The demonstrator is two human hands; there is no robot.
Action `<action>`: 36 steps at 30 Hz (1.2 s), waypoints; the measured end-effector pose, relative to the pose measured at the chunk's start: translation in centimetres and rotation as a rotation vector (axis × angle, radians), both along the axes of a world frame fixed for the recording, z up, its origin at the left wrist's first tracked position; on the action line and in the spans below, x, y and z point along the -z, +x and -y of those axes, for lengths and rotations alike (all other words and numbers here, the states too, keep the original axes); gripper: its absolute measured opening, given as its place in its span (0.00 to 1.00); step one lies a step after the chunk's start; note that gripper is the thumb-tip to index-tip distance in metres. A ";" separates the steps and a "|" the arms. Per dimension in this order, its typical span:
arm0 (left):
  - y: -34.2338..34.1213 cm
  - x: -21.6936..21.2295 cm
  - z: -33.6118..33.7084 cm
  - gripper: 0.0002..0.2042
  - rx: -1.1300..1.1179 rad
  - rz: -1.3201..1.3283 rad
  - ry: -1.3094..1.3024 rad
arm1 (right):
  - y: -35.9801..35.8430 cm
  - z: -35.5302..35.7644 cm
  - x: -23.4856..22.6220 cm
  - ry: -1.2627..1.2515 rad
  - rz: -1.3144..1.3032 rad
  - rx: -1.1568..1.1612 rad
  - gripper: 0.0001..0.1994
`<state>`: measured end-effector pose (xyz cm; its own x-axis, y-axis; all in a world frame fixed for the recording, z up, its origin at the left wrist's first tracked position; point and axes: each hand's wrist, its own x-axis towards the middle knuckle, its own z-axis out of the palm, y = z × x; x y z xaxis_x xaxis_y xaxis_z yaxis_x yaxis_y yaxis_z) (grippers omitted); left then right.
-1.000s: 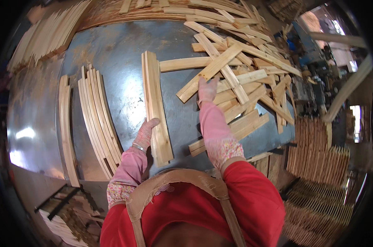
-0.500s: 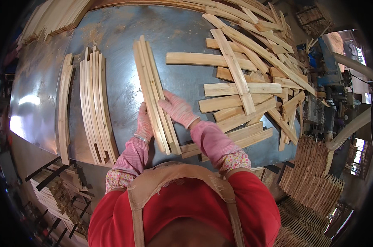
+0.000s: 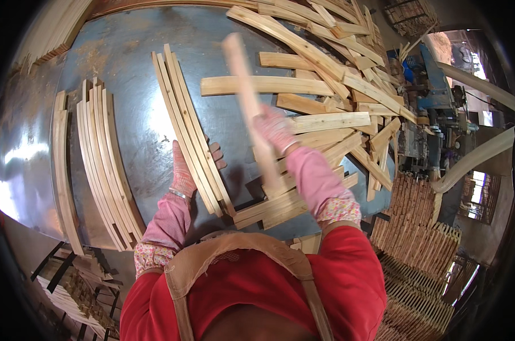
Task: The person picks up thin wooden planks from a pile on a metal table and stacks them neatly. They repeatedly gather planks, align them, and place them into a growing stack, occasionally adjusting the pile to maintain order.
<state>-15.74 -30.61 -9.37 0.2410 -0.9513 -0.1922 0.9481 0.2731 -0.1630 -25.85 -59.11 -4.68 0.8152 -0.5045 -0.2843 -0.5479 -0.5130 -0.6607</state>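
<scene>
My left hand (image 3: 183, 175), in a pale pink glove, is closed round a small bundle of wooden slats (image 3: 184, 125). Its thumb lies along the left side, and the fingertips come out on the right side from beneath. The slats stand on edge, side by side, on the metal table. My right hand (image 3: 275, 132), gloved alike, grips a single wooden slat (image 3: 245, 82) to the right of the bundle. Motion blurs this slat, which is held above the loose pieces. Under it and to the right lies a jumbled pile of wooden slats (image 3: 320, 120).
A row of slats (image 3: 101, 153) and a narrower group (image 3: 61, 165) stand left on the metal table (image 3: 138, 54). Stacked boards (image 3: 58, 28) sit at the far left corner. Right of the table are a machine (image 3: 439, 94), a hose (image 3: 476, 156) and stacked wood (image 3: 408, 210).
My right hand has left the bundle's side and moved right and up, now holding a slat. My left hand still grips the bundle. The whole view has shifted somewhat.
</scene>
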 end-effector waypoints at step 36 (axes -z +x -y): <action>3.8 -1.2 -1.6 0.52 -0.194 -0.113 0.191 | 27.0 -4.1 -0.7 -0.540 -0.261 -0.142 0.43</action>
<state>-11.93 -29.05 -8.17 0.3818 -0.8335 -0.3994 0.8540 0.4834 -0.1923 1.13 -55.03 -3.97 0.8227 -0.5248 -0.2185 -0.5587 -0.8174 -0.1404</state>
